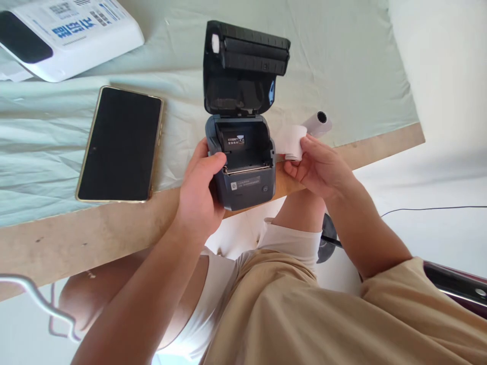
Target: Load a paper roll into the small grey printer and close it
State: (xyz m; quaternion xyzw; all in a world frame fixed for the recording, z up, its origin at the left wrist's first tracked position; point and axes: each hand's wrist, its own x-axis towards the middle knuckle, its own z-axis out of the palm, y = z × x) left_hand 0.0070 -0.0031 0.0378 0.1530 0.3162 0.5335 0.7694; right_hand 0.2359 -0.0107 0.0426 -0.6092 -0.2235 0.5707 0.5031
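Portable label printer [243, 167] sits at the near edge of the worktop [95, 233], partly over the lip, its lid [245, 66] swung fully up and back so the roller bar faces me. Paper bay is open and looks empty: I see dark walls, a small printed sticker on the back wall and the tear bar along the front, no roll seated in it. My left hand [200, 195] is wrapped around the printer's left side, thumb hooked over the top edge of the bay, fingers hidden behind the body; it is closed on the casing and steadying it. My right hand [317, 167] is just beside the printer's right flank, fingers curled around a white paper roll [291, 142], which I hold above the worktop edge, close to the bay but not in it. A loose flap of paper seems to hang from the roll; I cannot tell which way it unwinds. Behind that hand a second, thinner roll or spent core [317, 123] lies on the pale green cloth [342, 61], dark hollow end toward me. So, by my reading: lid opened, bay cleared, fresh roll in hand; still to do are seating the roll, drawing the leading edge over the tear bar and shutting the lid. To the left, well apart, a dark-screened tablet [119, 144] with a gold rim lies flat, and a white boxed device [68, 33] with blue print sits at the far corner.
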